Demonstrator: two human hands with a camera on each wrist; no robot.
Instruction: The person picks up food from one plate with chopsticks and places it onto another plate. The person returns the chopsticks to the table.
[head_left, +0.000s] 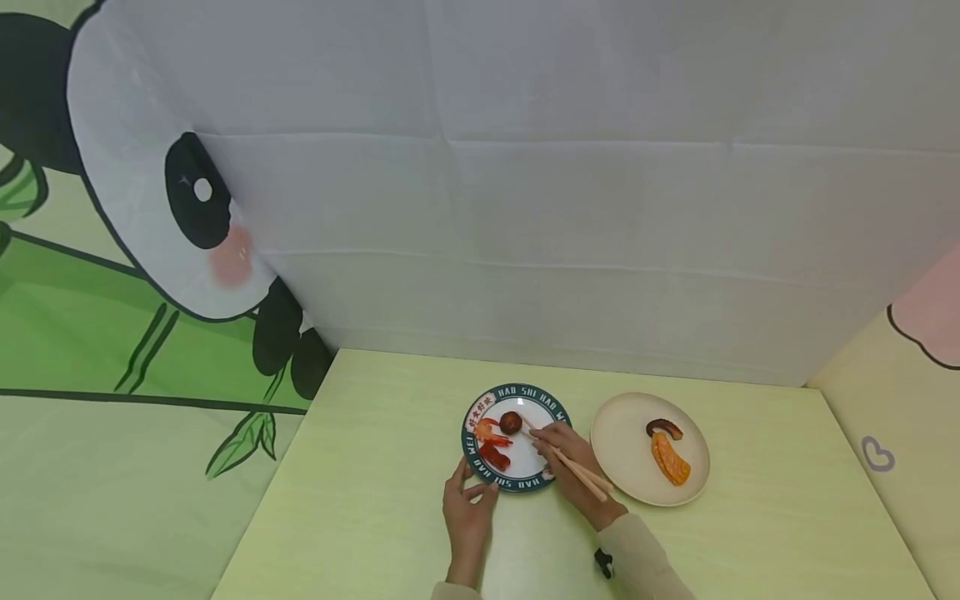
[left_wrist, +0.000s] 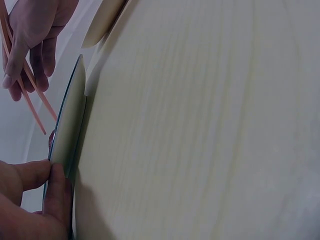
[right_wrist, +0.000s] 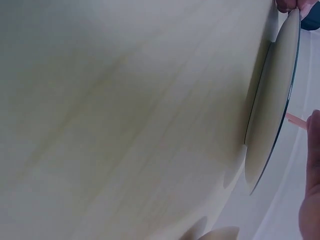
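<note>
A white plate with a lettered dark green rim (head_left: 525, 468) sits on the table in the head view. My left hand (head_left: 469, 518) pinches its near-left edge between thumb and fingers. In my right hand (head_left: 573, 477) is a pair of wooden chopsticks (head_left: 594, 483), tips pointing over the plate. Those tips reach beside a round brown ball (head_left: 511, 422); whether they touch it I cannot tell. An orange-red shrimp-like piece (head_left: 489, 432) and a dark red piece (head_left: 494, 456) lie on the plate's left side. Both wrist views show the plate edge-on, its food mostly hidden.
To the right stands a beige plate (head_left: 624, 454), holding an orange ridged piece (head_left: 670, 460) and a curved brown piece (head_left: 664, 427). A pale yellow-green table (head_left: 360, 500) lies beneath everything. Behind it hangs a pale cloth backdrop (head_left: 525, 208) with a cartoon panda at left.
</note>
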